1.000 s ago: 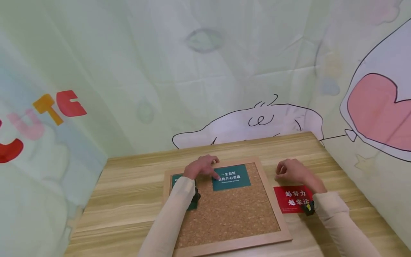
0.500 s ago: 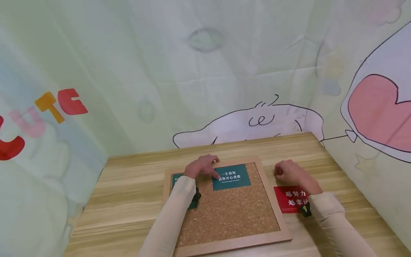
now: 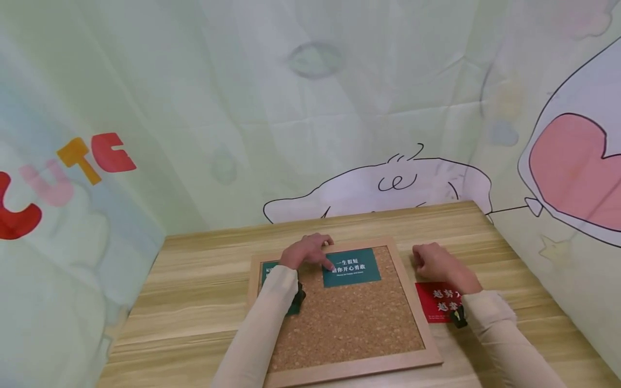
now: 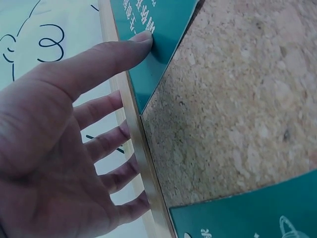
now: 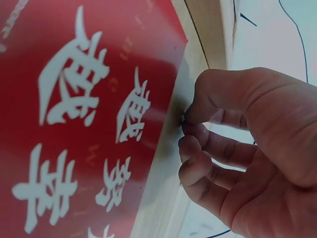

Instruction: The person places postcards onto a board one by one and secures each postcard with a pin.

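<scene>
My left hand [image 3: 306,251] lies at the far rim of the framed cork board [image 3: 354,323]. Its extended thumb presses on the lower corner of a teal card [image 3: 356,275] with white writing, while the other fingers reach past the wooden rim, as the left wrist view shows. Right of the board, my right hand [image 3: 439,263] hovers near the far edge of a red card [image 5: 94,99]. Its thumb and index finger pinch a tiny dark thing [image 5: 183,118], mostly hidden by the fingertips; the other fingers are curled.
A second teal card [image 4: 247,213] lies on the board's left side, partly under my left forearm. Everything rests on a wood-grain table [image 3: 194,291]. A printed cloth backdrop [image 3: 233,108] stands behind the table and along its sides.
My right hand has shifted slightly left, its fingers drawing in more tightly, and its forearm covers more of the red card. My left hand stays at the teal card.
</scene>
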A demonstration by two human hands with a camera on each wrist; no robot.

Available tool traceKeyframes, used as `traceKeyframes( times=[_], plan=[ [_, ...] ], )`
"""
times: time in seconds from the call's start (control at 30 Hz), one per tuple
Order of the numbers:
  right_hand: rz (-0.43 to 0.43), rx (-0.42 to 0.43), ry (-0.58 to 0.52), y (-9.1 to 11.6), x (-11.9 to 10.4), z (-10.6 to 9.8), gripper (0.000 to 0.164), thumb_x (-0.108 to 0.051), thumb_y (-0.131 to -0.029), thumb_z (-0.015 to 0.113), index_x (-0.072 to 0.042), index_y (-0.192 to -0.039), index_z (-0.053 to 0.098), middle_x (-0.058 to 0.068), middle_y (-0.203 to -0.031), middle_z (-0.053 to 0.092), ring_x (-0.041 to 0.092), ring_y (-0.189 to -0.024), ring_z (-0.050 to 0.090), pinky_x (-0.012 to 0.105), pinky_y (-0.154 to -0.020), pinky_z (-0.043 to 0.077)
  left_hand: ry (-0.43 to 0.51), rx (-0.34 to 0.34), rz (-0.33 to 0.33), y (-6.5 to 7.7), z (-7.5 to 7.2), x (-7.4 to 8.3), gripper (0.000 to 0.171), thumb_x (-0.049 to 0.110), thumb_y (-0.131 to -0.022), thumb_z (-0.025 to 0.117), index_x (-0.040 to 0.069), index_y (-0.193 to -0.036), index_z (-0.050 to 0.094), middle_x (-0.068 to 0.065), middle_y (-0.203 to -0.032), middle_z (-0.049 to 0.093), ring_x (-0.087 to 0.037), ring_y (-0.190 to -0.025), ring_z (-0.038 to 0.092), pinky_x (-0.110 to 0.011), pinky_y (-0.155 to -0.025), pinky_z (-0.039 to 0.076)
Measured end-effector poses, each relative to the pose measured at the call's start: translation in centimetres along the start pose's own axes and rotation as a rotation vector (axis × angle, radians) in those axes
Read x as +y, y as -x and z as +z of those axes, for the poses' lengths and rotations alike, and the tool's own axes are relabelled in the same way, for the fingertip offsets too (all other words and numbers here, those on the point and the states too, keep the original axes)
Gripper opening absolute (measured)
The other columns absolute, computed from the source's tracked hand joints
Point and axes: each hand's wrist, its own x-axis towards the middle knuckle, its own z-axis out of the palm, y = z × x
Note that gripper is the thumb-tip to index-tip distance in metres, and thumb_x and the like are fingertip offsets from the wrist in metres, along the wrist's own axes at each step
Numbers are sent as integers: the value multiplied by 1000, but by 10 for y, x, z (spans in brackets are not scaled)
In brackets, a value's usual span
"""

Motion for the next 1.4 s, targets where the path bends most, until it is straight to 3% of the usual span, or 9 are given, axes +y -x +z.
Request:
traceKeyframes(
  times=[0.3,0.63,0.8,0.93,1.1,1.4],
  plan=[
    [5,36,27,-1,2,0,16,1,-76,71,-10,-81,62,-2,-71,56,16,-65,50,34,-59,46,2,5,-9,1,0,0,63,37,-85,87,21,-138,58,-7,-141,56,-29,-122,50,-52,-107,44],
    [7,23,-96,-7,3,-1,12,-3,-82,76,-9,-83,65,-1,-72,59,15,-64,51,32,-59,46,5,6,-9,1,1,0,63,36,-85,87,21,-139,57,-6,-143,55,-30,-124,48,-53,-107,43],
    [-19,64,-120,-18,-4,-5,10,-4,-87,74,-9,-82,66,-1,-74,61,14,-67,54,32,-60,48,3,6,-9,1,1,0,64,36,-86,87,21,-140,57,-6,-143,54,-30,-125,48,-53,-108,42],
    [-51,83,-171,-29,-16,-9,2,-1,-90,72,-2,-92,72,3,-83,69,18,-76,64,38,-68,55,13,5,-12,0,1,0,64,35,-86,87,20,-140,57,-7,-143,55,-31,-125,48,-54,-108,42],
    [-57,83,-248,-46,-34,-9,7,0,-95,71,0,-99,77,6,-91,74,20,-84,66,44,-78,57,19,7,-13,0,1,0,64,35,-85,88,20,-139,57,-8,-143,55,-31,-124,48,-53,-108,42],
    [-62,33,-313,-73,-50,0,6,1,-93,71,-4,-92,75,5,-85,72,18,-78,60,35,-71,52,14,2,-9,0,1,1,63,35,-86,87,20,-139,57,-8,-142,55,-30,-123,50,-52,-108,43]
  ],
)
